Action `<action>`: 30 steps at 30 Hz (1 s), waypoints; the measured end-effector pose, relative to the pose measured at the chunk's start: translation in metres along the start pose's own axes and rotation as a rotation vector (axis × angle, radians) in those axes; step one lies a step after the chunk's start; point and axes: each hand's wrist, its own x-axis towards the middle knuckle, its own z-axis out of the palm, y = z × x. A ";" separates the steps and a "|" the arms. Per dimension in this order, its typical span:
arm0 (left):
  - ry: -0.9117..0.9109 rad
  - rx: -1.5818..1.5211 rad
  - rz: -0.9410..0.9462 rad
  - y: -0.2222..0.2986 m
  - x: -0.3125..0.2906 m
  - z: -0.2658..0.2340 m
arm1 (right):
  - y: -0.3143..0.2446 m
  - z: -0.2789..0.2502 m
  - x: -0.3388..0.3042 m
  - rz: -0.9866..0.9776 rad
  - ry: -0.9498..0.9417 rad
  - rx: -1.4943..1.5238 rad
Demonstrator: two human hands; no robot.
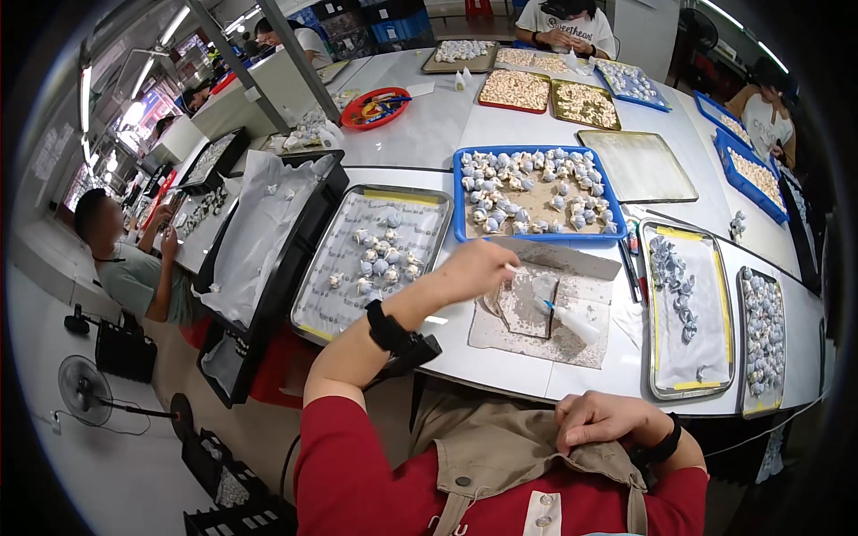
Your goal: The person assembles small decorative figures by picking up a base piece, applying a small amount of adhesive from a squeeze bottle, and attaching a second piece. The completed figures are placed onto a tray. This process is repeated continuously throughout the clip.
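My left hand [480, 272] reaches over a speckled cardboard sheet [585, 353] with its fingers pinched around a small white piece, whose kind I cannot make out. Under that hand lies a stained flat square pad [529, 308]. A white squeeze bottle with a blue tip [576, 324] rests on the cardboard, tip toward the pad. Low at my front, my right hand [597, 420] is closed on the edge of my tan apron [500, 447]. Just beyond the cardboard stands a blue tray [458, 201] of small grey-and-cream figures.
On the left are a metal tray [313, 304] with some figures and black crates [335, 192]. To the right, a yellow-edged tray [657, 357] holds grey pieces beside another full tray [762, 330]. A red basin [357, 121] stands farther back. Several people work around the tables.
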 end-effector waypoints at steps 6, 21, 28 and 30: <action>0.313 0.185 -0.283 -0.081 0.029 -0.013 | 0.006 -0.015 -0.019 0.106 0.752 -0.024; 0.191 0.172 -0.249 -0.096 0.051 0.018 | 0.050 -0.025 -0.004 0.420 1.132 -0.700; 0.394 -0.766 -0.361 -0.008 0.004 -0.015 | 0.059 -0.022 0.008 0.266 1.168 -0.969; 0.351 -1.031 -0.277 0.030 -0.028 -0.006 | 0.066 -0.022 0.007 0.258 1.187 -0.964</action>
